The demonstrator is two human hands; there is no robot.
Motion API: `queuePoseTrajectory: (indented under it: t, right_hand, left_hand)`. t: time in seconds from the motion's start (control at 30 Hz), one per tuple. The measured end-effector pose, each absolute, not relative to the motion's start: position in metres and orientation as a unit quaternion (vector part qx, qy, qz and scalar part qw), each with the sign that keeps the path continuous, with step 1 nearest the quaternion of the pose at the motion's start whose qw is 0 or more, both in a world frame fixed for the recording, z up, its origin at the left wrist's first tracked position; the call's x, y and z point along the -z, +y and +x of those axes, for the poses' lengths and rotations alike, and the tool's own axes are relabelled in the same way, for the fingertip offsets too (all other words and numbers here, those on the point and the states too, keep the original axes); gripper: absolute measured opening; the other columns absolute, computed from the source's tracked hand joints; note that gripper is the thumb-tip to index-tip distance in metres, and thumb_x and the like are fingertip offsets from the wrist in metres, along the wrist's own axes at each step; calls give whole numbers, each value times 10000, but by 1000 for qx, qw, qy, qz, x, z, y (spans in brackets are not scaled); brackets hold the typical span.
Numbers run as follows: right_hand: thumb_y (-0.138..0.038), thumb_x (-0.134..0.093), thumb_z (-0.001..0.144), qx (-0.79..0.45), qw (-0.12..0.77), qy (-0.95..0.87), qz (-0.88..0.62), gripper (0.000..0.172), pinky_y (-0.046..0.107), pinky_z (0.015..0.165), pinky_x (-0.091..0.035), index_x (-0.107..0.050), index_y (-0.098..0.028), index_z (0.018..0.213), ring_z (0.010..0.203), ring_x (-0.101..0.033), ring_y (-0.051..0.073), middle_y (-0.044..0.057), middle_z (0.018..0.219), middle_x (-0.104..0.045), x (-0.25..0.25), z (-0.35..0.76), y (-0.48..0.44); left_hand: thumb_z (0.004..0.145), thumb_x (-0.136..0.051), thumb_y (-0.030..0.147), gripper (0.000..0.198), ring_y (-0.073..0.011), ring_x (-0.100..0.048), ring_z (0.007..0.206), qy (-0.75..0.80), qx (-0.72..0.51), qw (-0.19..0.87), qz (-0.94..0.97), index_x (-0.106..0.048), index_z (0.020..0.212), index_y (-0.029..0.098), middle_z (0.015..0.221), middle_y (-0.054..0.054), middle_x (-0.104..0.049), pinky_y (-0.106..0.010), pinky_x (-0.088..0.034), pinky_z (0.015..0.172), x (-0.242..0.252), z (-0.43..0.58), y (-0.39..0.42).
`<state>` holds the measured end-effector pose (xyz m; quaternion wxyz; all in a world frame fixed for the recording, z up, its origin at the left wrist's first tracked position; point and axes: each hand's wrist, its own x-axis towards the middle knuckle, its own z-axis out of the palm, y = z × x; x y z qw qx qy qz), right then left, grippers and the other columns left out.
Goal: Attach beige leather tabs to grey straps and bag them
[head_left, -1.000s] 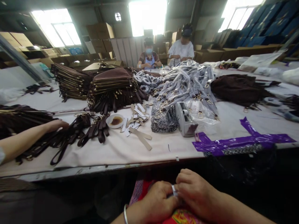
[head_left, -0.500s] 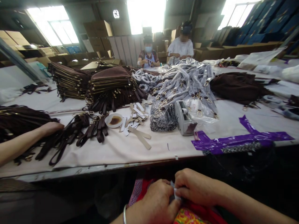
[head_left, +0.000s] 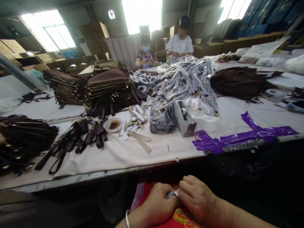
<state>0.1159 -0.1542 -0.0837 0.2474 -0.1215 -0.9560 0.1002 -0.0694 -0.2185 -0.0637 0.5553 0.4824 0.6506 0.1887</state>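
My left hand (head_left: 158,204) and my right hand (head_left: 198,199) are down in my lap, below the table's front edge, over a red patterned cloth (head_left: 184,218). Both are closed, fingertips meeting on a small pale grey strip (head_left: 173,193) pinched between them. A silver bangle (head_left: 127,218) is on my left wrist. On the table straight ahead stand a grey tape dispenser (head_left: 184,118) and a woven black-and-white pouch (head_left: 162,118).
Dark brown straps (head_left: 78,141) and stacked brown bags (head_left: 108,85) fill the left of the white table (head_left: 133,152). A heap of grey wrapped straps (head_left: 185,79) lies beyond. Purple tape strips (head_left: 239,137) lie right. A small dish (head_left: 113,124) sits among card strips. Two people sit at the far side.
The other person's arm at the left has drawn back out of view from the brown straps. My hands stay in my lap, working the small strip; the view has shifted a little rightward.
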Motion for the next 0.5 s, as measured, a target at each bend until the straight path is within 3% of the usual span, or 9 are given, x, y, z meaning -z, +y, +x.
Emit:
queuePoseTrajectory:
  t: [0.17,0.33,0.5]
  right_hand:
    - [-162,-361,1044,-137,251,-950,-121,349,364,674,-319,-628,-169,819,682,-435,212,43,747,-585,83,119,-156]
    - [-178,-302,1061,-84,248,-957,-127,383,405,697,-352,-672,-79,1076,721,-503,244,100,848,-672,76,120,-154]
    - [-134,-416,1028,-88,282,-944,-144,266,389,654,-371,-676,-102,1073,690,-537,230,77,793,-679,74,118,-155]
  left_hand:
    - [752,-651,398,262,-122,-424,596,620,-254,640,377,-652,687,144,607,25,-549,-282,-287,578,77,-71,-221]
    - [605,-760,308,234,-105,-466,590,491,-392,756,186,-599,651,144,598,22,-549,-258,-320,608,77,-68,-217]
    - [713,-829,506,436,-96,-445,579,513,-393,733,214,-600,714,136,617,10,-571,-254,-307,599,76,-66,-212]
